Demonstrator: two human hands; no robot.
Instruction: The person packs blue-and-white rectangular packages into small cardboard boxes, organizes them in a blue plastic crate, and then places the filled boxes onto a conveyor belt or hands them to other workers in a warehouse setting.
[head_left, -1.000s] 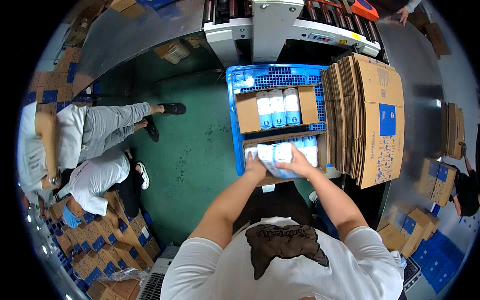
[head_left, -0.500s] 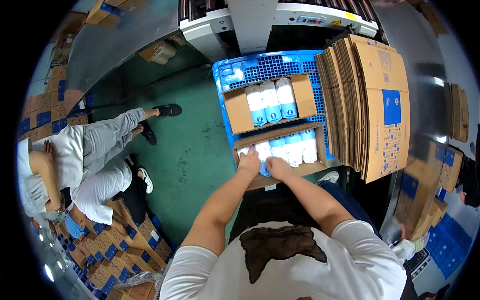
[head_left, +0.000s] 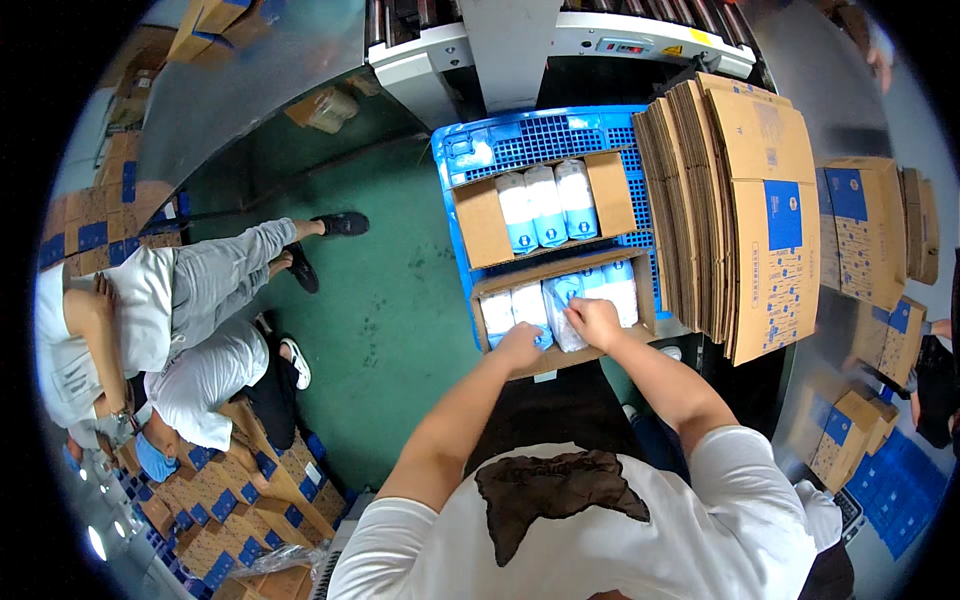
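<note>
**Both hands down in the near carton, fingers curled on the packs**

So here's what we've got; our right hand (head_left: 595, 322) is mostly folded in, fingers bent and thumb resting against the middle pack (head_left: 568, 332), a white and blue one sitting in the near carton (head_left: 646, 292); we can't tell if that's a real pinch or just a touch; our left hand (head_left: 521, 346) is curled too, fingertips at the blue lower end of the second pack from the left (head_left: 527, 302), and again we can't make out whether it has a grip; more packs stand to either side in the same carton.

Just behind it is the far carton (head_left: 483, 222), with three upright packs (head_left: 546, 206) between its flaps; both cartons sit on a blue plastic pallet (head_left: 459, 149); off to our right there's a thick stack of flattened cartons (head_left: 768, 215); past the pallet runs a roller conveyor (head_left: 640, 46); over on the left, a person in grey trousers (head_left: 225, 260) stands on the green floor (head_left: 380, 290).
</note>
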